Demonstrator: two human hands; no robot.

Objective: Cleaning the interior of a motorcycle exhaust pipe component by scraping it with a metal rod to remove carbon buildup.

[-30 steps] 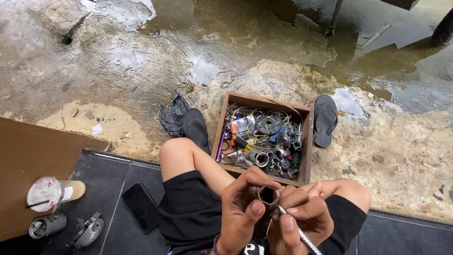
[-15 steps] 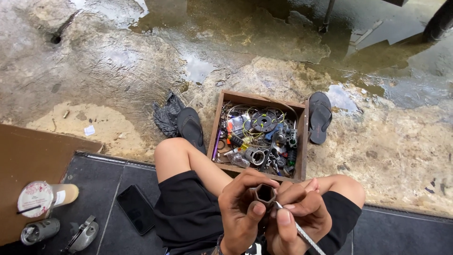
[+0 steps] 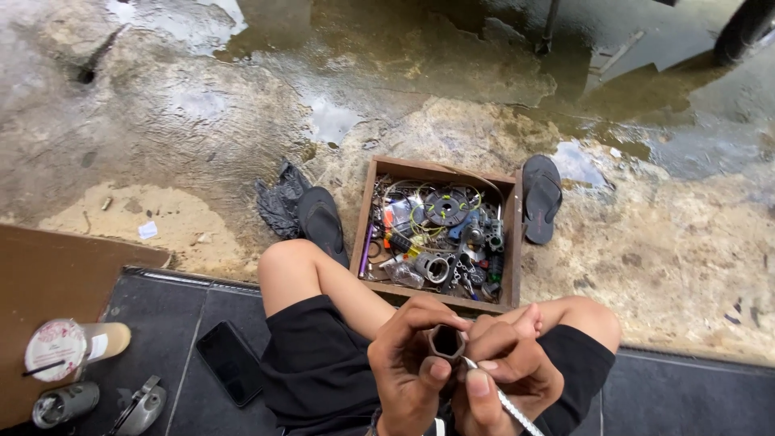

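Sitting on the edge of a dark step (image 3: 686, 396), the person held a short metal tube (image 3: 446, 341) just above the lap, at the bottom middle of the view. The left hand (image 3: 408, 367) had its fingers (image 3: 420, 311) curled around the tube, thumb pressed to its side. The right hand (image 3: 500, 367) pinched a thin silvery rod (image 3: 508, 404) whose tip met the tube's rim. Just beyond the knees stood a wooden box (image 3: 367, 218) crammed with metal parts, a sandal (image 3: 323, 222) touching its left side and another sandal (image 3: 542, 198) just beside its right wall. Wet concrete floor (image 3: 161, 113) lay open past the box. On the step, left of the thigh, a black phone (image 3: 230, 362) lay near a lidded cup (image 3: 69, 347).
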